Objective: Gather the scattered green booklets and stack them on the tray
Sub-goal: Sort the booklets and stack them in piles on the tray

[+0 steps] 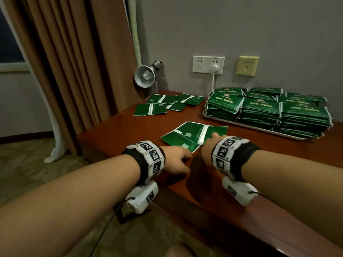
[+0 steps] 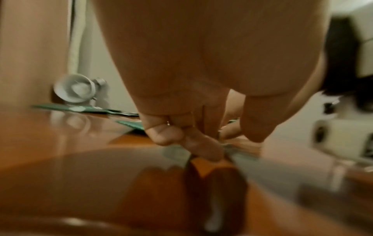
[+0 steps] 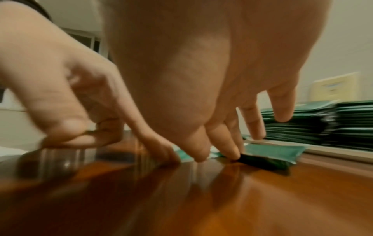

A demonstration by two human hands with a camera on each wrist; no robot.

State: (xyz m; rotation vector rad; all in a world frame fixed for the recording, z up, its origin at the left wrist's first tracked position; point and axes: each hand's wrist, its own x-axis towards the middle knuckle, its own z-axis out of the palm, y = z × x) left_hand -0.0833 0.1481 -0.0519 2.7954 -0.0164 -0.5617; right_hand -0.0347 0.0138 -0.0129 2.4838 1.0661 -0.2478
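Head view: near booklets flat on table, left hand and right hand at their near edge. Left fingers extended, pressing edge; right fingers straight, tips on cover; neither gripping. More booklets far left; tray right, stacked high. Best: square edges together, slide thumb under, lift as one bundle.

Arms: bare, no sleeves.
Left wristband: black strap that carried white square tiles, each printed with a black-and-white marker.
Left camera: white padded block under the wrist, marker on its side, black cable trailing down.
Right wristband: same black strap and marker tiles.
Right camera: white block, one marker, thin black cable.
Ring: small, on a left finger.
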